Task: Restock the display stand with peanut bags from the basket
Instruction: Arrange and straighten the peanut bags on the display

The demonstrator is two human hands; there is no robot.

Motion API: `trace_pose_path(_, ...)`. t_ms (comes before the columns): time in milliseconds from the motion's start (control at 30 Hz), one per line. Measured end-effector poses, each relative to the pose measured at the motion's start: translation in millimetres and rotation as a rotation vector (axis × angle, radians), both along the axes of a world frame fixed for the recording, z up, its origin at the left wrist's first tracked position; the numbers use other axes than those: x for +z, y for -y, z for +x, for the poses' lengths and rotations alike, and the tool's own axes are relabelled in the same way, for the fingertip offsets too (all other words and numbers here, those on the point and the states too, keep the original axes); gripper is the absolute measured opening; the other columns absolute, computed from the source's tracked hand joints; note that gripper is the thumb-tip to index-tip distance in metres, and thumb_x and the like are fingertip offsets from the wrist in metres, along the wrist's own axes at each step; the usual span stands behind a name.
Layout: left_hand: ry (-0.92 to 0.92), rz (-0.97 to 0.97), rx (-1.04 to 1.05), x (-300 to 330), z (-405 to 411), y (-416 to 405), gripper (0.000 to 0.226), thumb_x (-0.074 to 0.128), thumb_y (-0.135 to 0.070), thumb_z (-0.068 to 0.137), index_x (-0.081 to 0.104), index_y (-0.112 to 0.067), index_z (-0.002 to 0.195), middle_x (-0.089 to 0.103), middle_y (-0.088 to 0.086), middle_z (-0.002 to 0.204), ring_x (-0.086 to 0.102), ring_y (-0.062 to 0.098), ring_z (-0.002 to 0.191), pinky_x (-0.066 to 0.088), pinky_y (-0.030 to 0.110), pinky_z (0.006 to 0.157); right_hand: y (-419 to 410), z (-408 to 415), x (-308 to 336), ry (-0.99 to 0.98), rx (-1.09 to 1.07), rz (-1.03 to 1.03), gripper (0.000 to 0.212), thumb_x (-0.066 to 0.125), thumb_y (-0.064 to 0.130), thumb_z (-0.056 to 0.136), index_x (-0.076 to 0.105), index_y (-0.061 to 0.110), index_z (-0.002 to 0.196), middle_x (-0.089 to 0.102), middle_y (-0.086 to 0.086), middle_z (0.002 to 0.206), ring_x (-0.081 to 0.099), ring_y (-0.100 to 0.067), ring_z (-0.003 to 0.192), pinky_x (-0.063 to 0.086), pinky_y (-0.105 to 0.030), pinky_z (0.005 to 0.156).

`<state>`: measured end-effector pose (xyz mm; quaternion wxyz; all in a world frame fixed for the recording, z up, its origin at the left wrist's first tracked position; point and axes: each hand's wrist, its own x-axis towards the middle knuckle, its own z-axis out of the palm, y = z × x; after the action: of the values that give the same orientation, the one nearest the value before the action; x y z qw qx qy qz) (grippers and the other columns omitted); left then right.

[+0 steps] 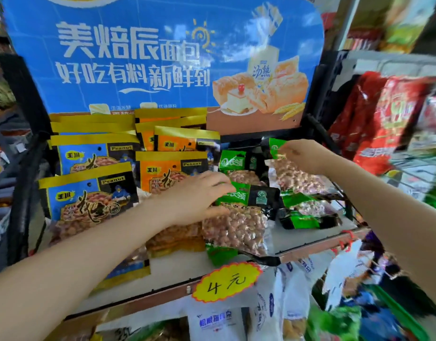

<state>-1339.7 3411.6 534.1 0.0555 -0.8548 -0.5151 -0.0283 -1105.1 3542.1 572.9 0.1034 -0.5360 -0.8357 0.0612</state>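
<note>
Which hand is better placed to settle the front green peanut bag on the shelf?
Left. The left hand already grips the front green peanut bag at its top edge, while the right hand pinches another green bag farther back.

I see a brightly and evenly lit scene with only soft shadows under my forearms. The blue banner [162, 52] looks washed out with pale glare at its upper right. The wide lens bends straight edges near the borders. The red packages [384, 119] at right and the lower right corner smear with motion blur.
</note>
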Motion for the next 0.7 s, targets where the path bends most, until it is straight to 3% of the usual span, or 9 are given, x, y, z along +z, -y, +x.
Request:
trace_pose_path(100,-0.008,-0.084,0.006,3.1,29.3,-35.2,0.052,0.041,-0.039,0.095,0.029,-0.021,0.142,0.026,0.000,0.151,0.025,0.018,0.136,0.026,0.033,0.112,-9.3,15.7,-2.1,0.089,0.018,-0.113,0.043,0.040,0.011,0.096,0.038,0.012,0.139,0.040,-0.011,0.146,0.045,-0.027,0.128,0.038,-0.034,0.099)
trace_pose_path(167,-0.049,-0.178,0.065,1.8,43.4,-54.8,0.056,0.042,-0.041,0.095,0.026,-0.019,0.144,0.022,0.003,0.153,0.023,0.021,0.139,0.024,0.034,0.112,-15.5,22.1,-5.2,0.144,0.086,-0.186,0.048,0.045,0.024,0.096,0.033,0.012,0.142,0.036,-0.008,0.149,0.038,-0.025,0.134,0.031,-0.034,0.108)
trace_pose_path(333,-0.012,-0.276,0.204,-3.2,53.2,-81.0,0.076,0.055,-0.052,0.084,0.023,-0.020,0.145,0.023,0.003,0.153,0.024,0.022,0.138,0.028,0.036,0.111,-38.0,33.9,-11.0,0.097,0.233,-0.165,0.060,0.050,0.041,0.091,0.036,0.009,0.139,0.039,-0.011,0.146,0.041,-0.026,0.131,0.033,-0.037,0.107)
trace_pose_path(433,-0.034,-0.308,0.263,-3.9,56.0,-88.3,0.080,0.058,-0.057,0.079,0.026,-0.021,0.143,0.022,0.001,0.150,0.021,0.022,0.137,0.028,0.038,0.111,-59.7,34.9,-11.7,0.105,0.234,-0.069,0.067,0.049,0.043,0.091,0.026,0.008,0.144,0.028,-0.014,0.150,0.033,-0.030,0.135,0.030,-0.038,0.111)
trace_pose_path(533,0.028,-0.348,0.296,-7.1,59.4,-89.0,0.073,0.063,-0.055,0.076,0.037,-0.025,0.137,0.022,0.000,0.148,0.019,0.020,0.136,0.026,0.038,0.113,-79.5,27.4,-12.7,0.120,0.195,-0.139,0.078,0.047,0.050,0.090,0.014,0.008,0.147,0.021,-0.014,0.154,0.030,-0.033,0.137,0.029,-0.039,0.110)
trace_pose_path(700,0.131,-0.351,0.297,-9.4,64.5,-80.9,0.047,0.066,-0.044,0.078,0.052,-0.018,0.114,0.029,0.000,0.141,0.022,0.020,0.131,0.027,0.035,0.108,-100.7,10.0,-15.1,0.101,0.217,-0.210,0.094,0.053,0.068,0.076,0.018,0.016,0.146,0.026,-0.010,0.153,0.029,-0.033,0.138,0.029,-0.049,0.112)
